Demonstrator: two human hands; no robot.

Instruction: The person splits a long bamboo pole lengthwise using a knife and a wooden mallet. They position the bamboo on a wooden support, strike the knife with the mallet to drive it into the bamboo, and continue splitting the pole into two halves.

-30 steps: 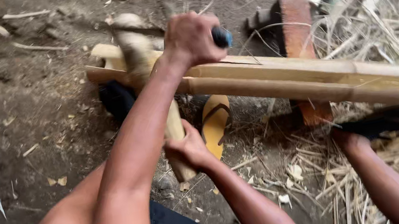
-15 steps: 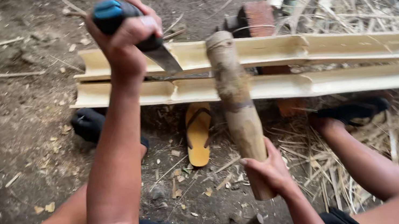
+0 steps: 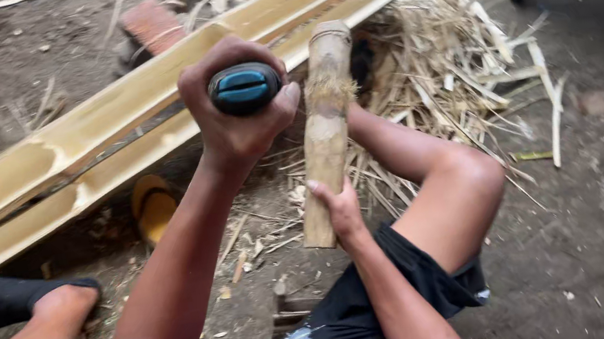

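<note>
L hand [image 3: 239, 118] fist tight on knife handle [image 3: 244, 87] at center top, R hand [image 3: 342, 208] wrapped round club [image 3: 326, 128] low end mid-frame, so keep blade lined w/ split bamboo [image 3: 94, 161] upper left, strike square.

Upright wooden club [image 3: 327, 132] beside blue-handled blade [image 3: 245, 88]

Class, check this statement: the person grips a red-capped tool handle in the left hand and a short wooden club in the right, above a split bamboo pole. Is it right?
Not quite. The head view shows the handle's end cap is blue, not red. The rest stands: left hand on the handle, right hand on the wooden club, above the split bamboo pole.
</note>
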